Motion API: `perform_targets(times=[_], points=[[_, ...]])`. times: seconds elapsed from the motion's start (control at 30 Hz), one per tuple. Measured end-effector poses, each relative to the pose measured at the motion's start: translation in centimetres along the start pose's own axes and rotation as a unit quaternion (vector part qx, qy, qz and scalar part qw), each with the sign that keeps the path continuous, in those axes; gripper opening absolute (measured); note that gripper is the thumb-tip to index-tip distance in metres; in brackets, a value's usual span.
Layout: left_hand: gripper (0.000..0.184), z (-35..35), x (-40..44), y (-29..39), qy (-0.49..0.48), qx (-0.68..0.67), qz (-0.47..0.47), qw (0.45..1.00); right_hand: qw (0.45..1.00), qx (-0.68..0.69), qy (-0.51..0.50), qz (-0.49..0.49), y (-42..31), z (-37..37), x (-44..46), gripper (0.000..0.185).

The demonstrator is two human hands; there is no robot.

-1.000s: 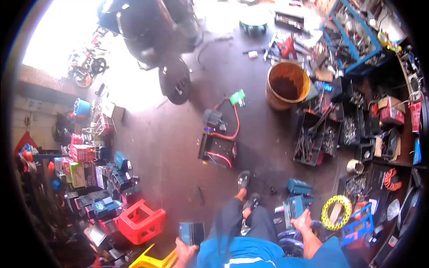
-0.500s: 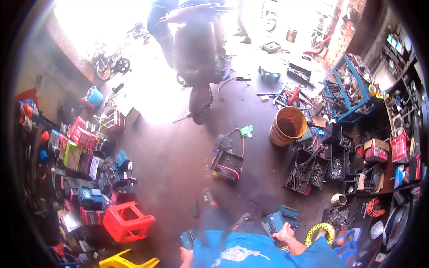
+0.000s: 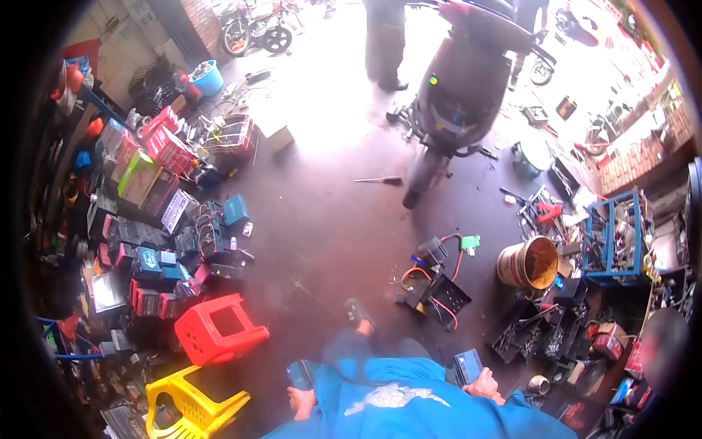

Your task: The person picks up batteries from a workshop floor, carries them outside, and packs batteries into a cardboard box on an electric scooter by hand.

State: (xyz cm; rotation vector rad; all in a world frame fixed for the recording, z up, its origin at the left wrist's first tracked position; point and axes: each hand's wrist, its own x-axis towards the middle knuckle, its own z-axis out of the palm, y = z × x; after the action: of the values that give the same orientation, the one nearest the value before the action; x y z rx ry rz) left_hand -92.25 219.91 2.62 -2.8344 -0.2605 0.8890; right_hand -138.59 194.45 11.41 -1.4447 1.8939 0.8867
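My left hand [image 3: 301, 401] is closed around the near end of a blue and dark battery [image 3: 298, 374], just left of my blue shirt. On the other side of my body, my right hand [image 3: 482, 384] grips a second blue-topped battery [image 3: 468, 366], its lower part hidden by the shirt. Some of the fingers of both hands are out of sight behind the batteries. Ahead on the floor lies a black open tray [image 3: 447, 298] with red wires, and a green piece [image 3: 470, 241] is attached by a wire.
A scooter [image 3: 457, 95] stands ahead, with a person's legs [image 3: 385, 44] beside it. At left are a red stool [image 3: 219, 329], a yellow stool [image 3: 194, 406] and stacked batteries [image 3: 150, 263]. A rusty bucket [image 3: 528, 263], parts trays [image 3: 523, 325] and a blue rack [image 3: 614, 234] line the right. A screwdriver [image 3: 380, 180] lies on the floor.
My view has turned left, so the scooter, tray and bucket sit further right. Two batteries showed by my right hand before; now one shows, in its grip. My left hand still holds its battery.
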Motion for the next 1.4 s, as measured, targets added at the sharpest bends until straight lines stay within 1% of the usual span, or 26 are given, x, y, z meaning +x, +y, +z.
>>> perform_targets(times=[0.07,0.1,0.2,0.23,0.33,0.37,0.47,0.5,0.53,0.67,0.7,0.8,0.83,0.9,1.03,1.13,1.17,1.27,1.3,1.4], points=[[0.077,-6.1,-1.0,4.3,0.028,-0.008,0.042,0.999,0.999,0.012,0.017,-0.035,-4.6,-3.3,0.1,0.099],[0.081,-7.7,0.5,6.1,0.009,-0.027,0.040,0.999,0.997,0.011,0.030,-0.063,-7.0,-4.6,1.0,0.099],[0.088,-13.7,2.3,12.1,-0.020,-0.066,0.054,0.996,0.994,0.005,0.047,-0.098,-15.0,-9.3,3.9,0.099],[0.092,-15.5,2.9,14.2,-0.022,-0.091,0.045,0.995,0.993,0.004,0.045,-0.108,-17.8,-11.2,4.9,0.099],[0.094,-17.8,7.1,19.5,0.001,-0.103,0.053,0.993,0.990,0.002,0.057,-0.126,-26.1,-16.1,8.2,0.097],[0.096,-19.1,7.9,21.5,-0.005,-0.103,0.050,0.993,0.990,0.006,0.056,-0.131,-28.8,-17.9,9.4,0.095],[0.099,-21.8,11.0,27.5,-0.003,-0.087,0.046,0.995,0.989,0.024,0.047,-0.139,-36.2,-22.2,14.1,0.100],[0.101,-23.3,11.2,30.1,-0.004,-0.092,0.040,0.995,0.989,0.022,0.047,-0.141,-38.5,-24.1,15.7,0.100],[0.102,-24.9,11.3,32.6,-0.030,-0.107,0.015,0.994,0.988,0.023,0.050,-0.143,-40.9,-25.7,17.3,0.099],[0.099,-30.1,12.9,41.3,-0.048,-0.103,-0.017,0.993,0.989,0.036,0.056,-0.133,-50.2,-32.6,21.0,0.097],[0.098,-31.2,13.7,43.3,-0.053,-0.103,-0.025,0.993,0.990,0.049,0.039,-0.129,-53.3,-35.6,20.7,0.088],[0.096,-33.9,16.7,49.6,-0.064,-0.107,-0.048,0.991,0.989,0.019,0.047,-0.140,-61.1,-40.9,23.7,0.088],[0.096,-34.5,18.1,51.7,-0.067,-0.109,-0.054,0.990,0.991,0.015,0.024,-0.131,-63.5,-43.2,24.4,0.089],[0.096,-35.5,21.1,55.9,-0.070,-0.101,-0.066,0.990,0.992,0.009,0.026,-0.125,-68.3,-45.8,26.4,0.092],[0.096,-37.8,30.3,64.5,-0.053,-0.089,-0.075,0.992,0.993,-0.013,0.030,-0.111,-79.0,-51.5,29.9,0.096],[0.096,-40.7,36.9,71.4,-0.036,-0.077,-0.062,0.994,0.994,0.004,0.033,-0.105,-86.8,-56.8,30.5,0.099],[0.096,-41.6,38.9,74.0,-0.030,-0.077,-0.054,0.995,0.996,-0.011,0.022,-0.087,-90.2,-59.5,29.7,0.099],[0.097,-45.7,44.0,81.4,-0.006,-0.085,-0.016,0.996,0.996,0.015,0.020,-0.082,-95.7,-63.6,31.9,0.099],[0.096,-49.7,43.8,85.6,0.003,-0.087,-0.008,0.996,0.996,0.015,0.017,-0.085,-98.6,-66.2,31.4,0.100],[0.092,-56.3,46.2,94.8,0.039,-0.126,0.069,0.989,0.997,0.028,0.013,-0.077,-105.1,-71.3,34.0,0.101]])
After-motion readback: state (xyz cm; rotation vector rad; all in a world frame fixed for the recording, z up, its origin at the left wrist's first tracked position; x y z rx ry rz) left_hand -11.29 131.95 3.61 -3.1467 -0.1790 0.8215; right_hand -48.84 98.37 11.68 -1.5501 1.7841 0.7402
